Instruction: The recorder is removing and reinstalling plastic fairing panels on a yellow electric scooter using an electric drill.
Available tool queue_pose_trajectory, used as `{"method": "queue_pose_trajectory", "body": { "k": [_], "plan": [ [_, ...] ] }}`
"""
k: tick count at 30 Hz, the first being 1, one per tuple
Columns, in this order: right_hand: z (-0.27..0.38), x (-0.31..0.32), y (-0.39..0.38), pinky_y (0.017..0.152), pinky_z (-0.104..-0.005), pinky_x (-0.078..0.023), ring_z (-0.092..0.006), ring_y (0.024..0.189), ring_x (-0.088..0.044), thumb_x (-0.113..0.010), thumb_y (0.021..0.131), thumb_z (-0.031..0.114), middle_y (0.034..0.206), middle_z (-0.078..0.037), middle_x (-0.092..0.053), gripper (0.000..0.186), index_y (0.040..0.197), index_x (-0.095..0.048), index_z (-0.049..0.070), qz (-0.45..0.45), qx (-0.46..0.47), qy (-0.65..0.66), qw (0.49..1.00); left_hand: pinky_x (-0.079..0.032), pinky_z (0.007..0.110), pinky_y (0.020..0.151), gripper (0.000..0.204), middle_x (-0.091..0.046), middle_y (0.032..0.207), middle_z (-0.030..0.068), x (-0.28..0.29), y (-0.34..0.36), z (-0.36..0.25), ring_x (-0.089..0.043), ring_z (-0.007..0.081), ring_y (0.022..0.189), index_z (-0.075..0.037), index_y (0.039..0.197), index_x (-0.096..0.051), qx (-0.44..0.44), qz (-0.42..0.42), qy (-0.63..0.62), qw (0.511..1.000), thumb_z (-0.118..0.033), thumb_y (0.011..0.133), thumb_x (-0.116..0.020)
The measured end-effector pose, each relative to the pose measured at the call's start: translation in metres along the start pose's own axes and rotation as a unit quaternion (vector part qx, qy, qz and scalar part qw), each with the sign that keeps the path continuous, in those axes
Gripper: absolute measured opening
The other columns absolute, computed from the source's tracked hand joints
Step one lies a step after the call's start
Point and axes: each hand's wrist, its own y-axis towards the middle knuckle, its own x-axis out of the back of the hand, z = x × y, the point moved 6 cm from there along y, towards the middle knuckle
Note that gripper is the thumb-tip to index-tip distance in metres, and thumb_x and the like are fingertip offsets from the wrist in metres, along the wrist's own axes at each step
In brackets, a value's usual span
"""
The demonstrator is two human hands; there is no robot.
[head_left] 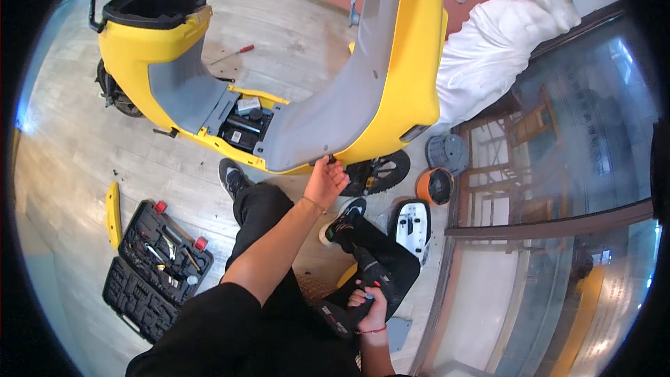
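Note:
A yellow and grey electric scooter (328, 126) stands in front of me, its floorboard compartment uncovered and showing a black battery bay (244, 127). My left hand (328, 183) is raised to the lower edge of the grey front panel, fingers curled and pinched at a dark spot there. What sits between the fingertips is too small to make out. Lower right, my right hand (372, 309) is wrapped round the grip of a black cordless drill (371, 272), resting by my right thigh. The drill points up and away from me, its tip apart from the scooter.
An unfolded black tool case (157, 272) lies on the floor at left, beside a yellow trim piece (113, 215). A screwdriver (234, 54) lies beyond the scooter. At right are an orange bowl (423, 186), a scooter seat (410, 230), a white statue (488, 49) and glass doors (558, 146).

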Motion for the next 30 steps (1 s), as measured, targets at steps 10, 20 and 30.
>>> {"method": "queue_pose_trajectory", "body": {
  "k": [10,20,30],
  "plan": [
    [0.119,-0.012,-0.061,0.045,-0.0233,-0.030,-0.0087,0.047,-0.033,-0.049,0.088,0.038,0.059,0.000,-0.037,0.038,0.108,-0.050,0.006,0.121,0.190,-0.107,0.968,-0.049,0.030,0.074,0.017,-0.062,0.088,0.0104,-0.010,-0.039,-0.049,-0.060,0.0177,0.080,-0.004,0.095,-0.054,-0.045,-0.001,0.382,0.923,-0.019,0.088,-0.050],
    [0.102,0.014,-0.019,0.046,-0.0246,-0.030,-0.0119,0.048,-0.036,-0.049,0.088,0.031,0.059,-0.003,-0.041,0.036,0.110,-0.051,0.002,0.096,0.152,-0.116,0.977,-0.045,0.024,0.074,0.016,-0.059,0.083,0.0037,-0.056,-0.113,-0.104,-0.055,0.0095,0.078,-0.001,0.092,-0.054,-0.110,0.055,0.671,0.731,-0.017,0.088,-0.055],
    [0.095,0.015,0.005,0.046,-0.0244,-0.032,-0.0096,0.047,-0.036,-0.046,0.086,0.022,0.061,-0.002,-0.040,0.031,0.112,-0.049,0.004,0.149,0.084,-0.086,0.981,-0.045,0.037,0.084,0.026,-0.061,0.101,0.0189,0.079,-0.299,-0.172,-0.058,0.0328,0.094,-0.002,0.107,-0.057,-0.061,-0.220,0.826,0.515,-0.020,0.089,-0.050]
  ]
}}
